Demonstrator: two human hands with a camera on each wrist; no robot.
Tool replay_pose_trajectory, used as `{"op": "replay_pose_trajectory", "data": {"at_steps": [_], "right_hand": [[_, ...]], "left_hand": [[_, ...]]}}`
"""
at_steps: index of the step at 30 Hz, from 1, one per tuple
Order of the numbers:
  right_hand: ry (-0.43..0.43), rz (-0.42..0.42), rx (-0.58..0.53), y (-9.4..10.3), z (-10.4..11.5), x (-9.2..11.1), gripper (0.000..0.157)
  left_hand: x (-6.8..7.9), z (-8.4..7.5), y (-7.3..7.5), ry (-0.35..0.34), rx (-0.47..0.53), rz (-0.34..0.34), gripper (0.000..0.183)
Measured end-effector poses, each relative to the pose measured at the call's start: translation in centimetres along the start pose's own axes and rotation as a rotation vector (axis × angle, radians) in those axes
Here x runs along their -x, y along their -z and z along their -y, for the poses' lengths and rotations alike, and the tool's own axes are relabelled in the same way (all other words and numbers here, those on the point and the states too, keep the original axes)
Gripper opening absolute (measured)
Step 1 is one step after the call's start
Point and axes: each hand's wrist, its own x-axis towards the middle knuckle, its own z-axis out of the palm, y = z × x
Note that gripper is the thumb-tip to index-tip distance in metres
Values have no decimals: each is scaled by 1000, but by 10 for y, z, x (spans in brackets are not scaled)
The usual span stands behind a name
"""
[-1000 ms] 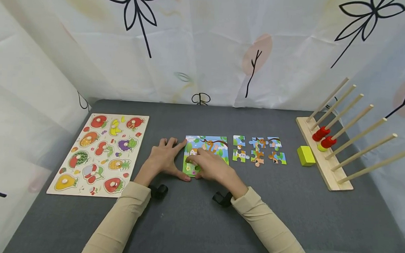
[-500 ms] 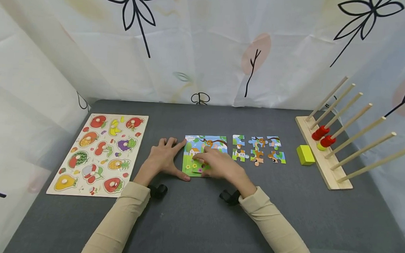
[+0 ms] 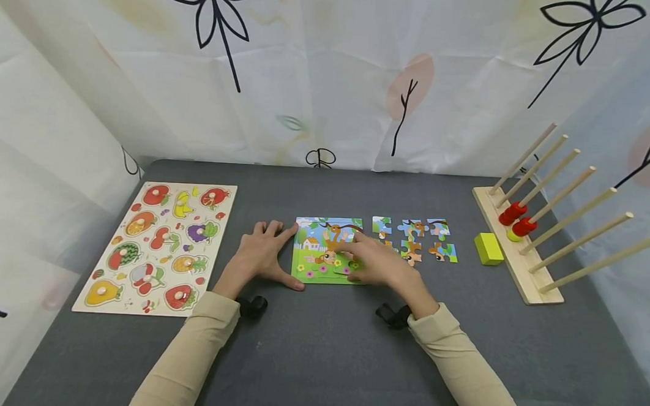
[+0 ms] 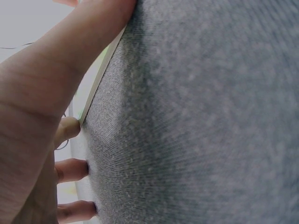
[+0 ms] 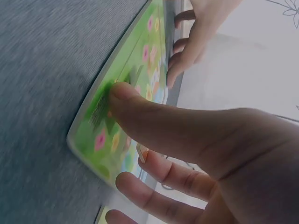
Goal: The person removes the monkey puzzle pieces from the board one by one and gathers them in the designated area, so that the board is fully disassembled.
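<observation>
A square jigsaw board (image 3: 302, 272) with a squirrel-like animal, a house and flowers lies at the middle of the table. My left hand (image 3: 258, 255) is spread along its left side, index fingertip at the far corner and thumb at the near corner. Over the board's lower right part, my right hand (image 3: 382, 264) pinches a green flowered jigsaw piece (image 3: 343, 272) between thumb and fingers. In the right wrist view, the thumb is low over the board's green edge and a small edge of the piece (image 5: 141, 153) shows at a fingertip. The hand hides the board's right side.
Loose jigsaw pieces (image 3: 412, 250) lie right of the board, partly behind my right hand. A fruit knob puzzle (image 3: 159, 262) is at the left. A yellow block (image 3: 489, 248) stands beside a wooden peg rack (image 3: 541, 279) with red rings (image 3: 524, 226).
My right hand has moved right across the board with the jigsaw piece, uncovering the house and animal picture. The left hand has stayed at the board's left side.
</observation>
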Motion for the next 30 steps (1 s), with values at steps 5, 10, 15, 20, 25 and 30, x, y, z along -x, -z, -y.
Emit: {"op": "replay_pose_trajectory", "data": {"at_steps": [5, 10, 15, 20, 25, 30], "right_hand": [[-19, -2, -13, 1, -8, 8, 52], [-11, -22, -23, 1, -14, 13, 53], [17, -35, -22, 1, -22, 18, 50], [36, -34, -40, 4, -31, 28, 49], [24, -28, -41, 4, -43, 41, 49], [18, 4, -38, 4, -53, 52, 50]], "left_hand": [[0, 1, 0, -1, -3, -1, 133], [0, 1, 0, -2, -12, -4, 134], [0, 0, 0, 1, -6, 0, 134], [1, 0, 1, 3, -5, 0, 133], [0, 0, 0, 0, -5, 1, 133], [0, 0, 1, -1, -1, 4, 134]]}}
